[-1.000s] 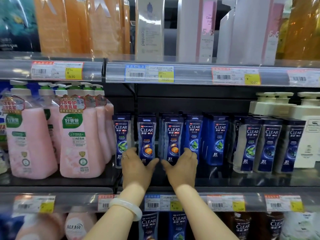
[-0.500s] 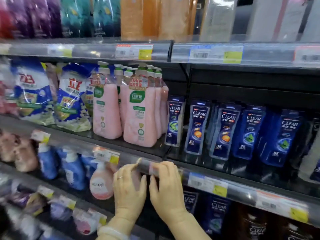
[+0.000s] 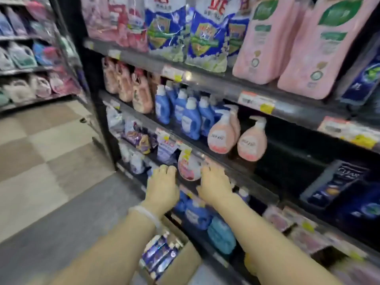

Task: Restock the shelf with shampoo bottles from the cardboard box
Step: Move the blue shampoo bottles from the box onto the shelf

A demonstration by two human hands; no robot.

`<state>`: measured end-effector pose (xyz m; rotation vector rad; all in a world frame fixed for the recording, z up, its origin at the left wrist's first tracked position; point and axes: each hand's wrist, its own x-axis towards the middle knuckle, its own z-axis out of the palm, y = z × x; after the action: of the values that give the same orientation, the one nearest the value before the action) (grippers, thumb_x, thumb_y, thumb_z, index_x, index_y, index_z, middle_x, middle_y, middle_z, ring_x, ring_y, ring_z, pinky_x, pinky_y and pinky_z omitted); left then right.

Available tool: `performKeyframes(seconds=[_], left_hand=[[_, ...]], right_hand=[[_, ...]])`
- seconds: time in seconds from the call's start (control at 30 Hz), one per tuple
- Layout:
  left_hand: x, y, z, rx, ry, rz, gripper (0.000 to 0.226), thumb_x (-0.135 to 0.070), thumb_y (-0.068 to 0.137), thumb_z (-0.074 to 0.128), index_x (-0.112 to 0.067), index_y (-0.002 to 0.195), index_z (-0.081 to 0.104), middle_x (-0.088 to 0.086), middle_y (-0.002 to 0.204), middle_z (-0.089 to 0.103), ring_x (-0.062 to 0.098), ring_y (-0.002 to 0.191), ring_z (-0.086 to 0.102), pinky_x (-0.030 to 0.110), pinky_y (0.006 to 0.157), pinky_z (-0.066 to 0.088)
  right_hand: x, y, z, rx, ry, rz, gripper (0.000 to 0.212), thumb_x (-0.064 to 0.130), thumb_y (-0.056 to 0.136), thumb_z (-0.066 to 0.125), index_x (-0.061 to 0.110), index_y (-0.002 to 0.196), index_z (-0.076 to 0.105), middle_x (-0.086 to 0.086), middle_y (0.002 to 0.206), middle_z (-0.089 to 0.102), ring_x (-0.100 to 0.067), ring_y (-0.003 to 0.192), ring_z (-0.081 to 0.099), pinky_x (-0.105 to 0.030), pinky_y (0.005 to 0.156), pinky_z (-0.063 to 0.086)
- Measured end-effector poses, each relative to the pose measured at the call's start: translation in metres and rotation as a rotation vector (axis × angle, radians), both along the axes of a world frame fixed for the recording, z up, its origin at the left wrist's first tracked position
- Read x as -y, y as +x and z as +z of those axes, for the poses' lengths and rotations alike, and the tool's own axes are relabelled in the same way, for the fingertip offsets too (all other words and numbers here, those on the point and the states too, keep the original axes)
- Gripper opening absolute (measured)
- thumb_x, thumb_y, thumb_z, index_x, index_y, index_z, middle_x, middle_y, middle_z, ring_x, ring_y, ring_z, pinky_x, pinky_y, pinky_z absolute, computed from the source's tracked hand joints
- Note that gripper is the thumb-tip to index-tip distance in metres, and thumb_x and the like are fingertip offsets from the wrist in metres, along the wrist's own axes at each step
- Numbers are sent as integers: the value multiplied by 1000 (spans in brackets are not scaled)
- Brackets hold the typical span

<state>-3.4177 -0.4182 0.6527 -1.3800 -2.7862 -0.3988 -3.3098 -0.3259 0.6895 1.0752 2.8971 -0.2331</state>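
A brown cardboard box [image 3: 181,266] stands on the floor below my forearms. Several dark blue shampoo bottles [image 3: 159,256] lie packed inside it. More dark blue Clear shampoo bottles [image 3: 337,186] stand on a shelf at the right. My left hand [image 3: 163,186] and my right hand [image 3: 214,185] hang side by side in front of a lower shelf rail, fingers loosely bent and holding nothing. A pale bangle sits on my left wrist. The view is blurred.
Shelves [image 3: 257,93] run diagonally from upper left to lower right. They carry pink pump bottles [image 3: 251,140], blue detergent bottles [image 3: 189,120], blue and white refill bags [image 3: 205,38] and large pink bottles [image 3: 320,48]. A tiled floor [image 3: 41,161] and another shelving unit lie to the left.
The view has swung down and left, from the Clear shampoo shelf to the lower shelves and the box on the floor. Both hands have left the shelf rail and dropped lower.
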Motion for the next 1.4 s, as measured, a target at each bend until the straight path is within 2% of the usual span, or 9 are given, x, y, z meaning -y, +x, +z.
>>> performKeyframes(seconds=[0.17, 0.37, 0.8, 0.97, 1.1, 1.17, 1.23, 1.3, 1.4], left_hand=[[81, -75, -22, 9, -150, 50, 45, -23, 83, 55, -11, 125, 42, 9, 126, 43, 31, 120, 39, 39, 94, 38], [125, -131, -66, 106, -285, 49, 44, -20, 84, 56, -10, 125, 45, 10, 128, 44, 32, 119, 39, 40, 95, 38], [40, -235, -181, 239, -499, -45, 46, -18, 84, 56, -11, 129, 44, 9, 130, 42, 28, 119, 40, 37, 96, 40], [1, -263, -266, 254, -651, -136, 50, -18, 84, 56, -12, 131, 40, 9, 132, 41, 28, 122, 39, 35, 99, 38], [-20, -258, -345, 276, -727, -242, 53, -17, 83, 54, -13, 133, 37, 8, 136, 38, 29, 124, 37, 36, 100, 37], [-28, -254, -385, 277, -753, -298, 55, -18, 84, 54, -15, 136, 35, 7, 141, 35, 28, 130, 33, 36, 105, 33], [-33, -252, -427, 287, -771, -330, 55, -16, 84, 55, -15, 136, 35, 8, 143, 33, 28, 132, 32, 37, 106, 32], [-34, -250, -469, 312, -797, -349, 55, -16, 83, 58, -13, 133, 37, 9, 141, 35, 28, 128, 33, 39, 103, 36], [-28, -244, -530, 357, -862, -383, 49, -16, 84, 59, -12, 130, 41, 8, 136, 38, 27, 125, 35, 38, 98, 39]], right_hand=[[60, -74, -45, 54, -136, 6, 40, 17, 88, 53, 4, 124, 41, -17, 130, 42, -35, 122, 41, -41, 96, 40], [80, -121, -97, 130, -221, -50, 42, 25, 87, 59, 6, 121, 43, -17, 129, 42, -35, 122, 40, -41, 99, 38], [-1, -198, -234, 236, -414, -276, 35, 19, 89, 54, 4, 119, 45, -19, 127, 44, -35, 118, 44, -37, 91, 39], [-17, -216, -320, 275, -526, -384, 39, 25, 88, 57, 4, 119, 45, -18, 125, 46, -35, 119, 44, -37, 94, 40], [-21, -215, -396, 346, -596, -448, 21, 22, 88, 54, 14, 107, 49, -15, 121, 51, -33, 117, 48, -36, 97, 39], [-21, -215, -436, 344, -639, -519, 26, 21, 88, 52, 11, 112, 54, -15, 124, 53, -32, 117, 50, -34, 94, 42], [-18, -212, -478, 339, -701, -585, 34, 24, 89, 51, 8, 118, 51, -14, 128, 49, -30, 121, 46, -33, 96, 41], [-11, -209, -519, 318, -757, -657, 36, 24, 89, 51, 6, 120, 49, -16, 128, 49, -31, 122, 45, -34, 97, 40], [3, -204, -575, 248, -868, -828, 37, 20, 86, 57, 4, 118, 49, -18, 123, 54, -34, 115, 51, -34, 91, 43]])
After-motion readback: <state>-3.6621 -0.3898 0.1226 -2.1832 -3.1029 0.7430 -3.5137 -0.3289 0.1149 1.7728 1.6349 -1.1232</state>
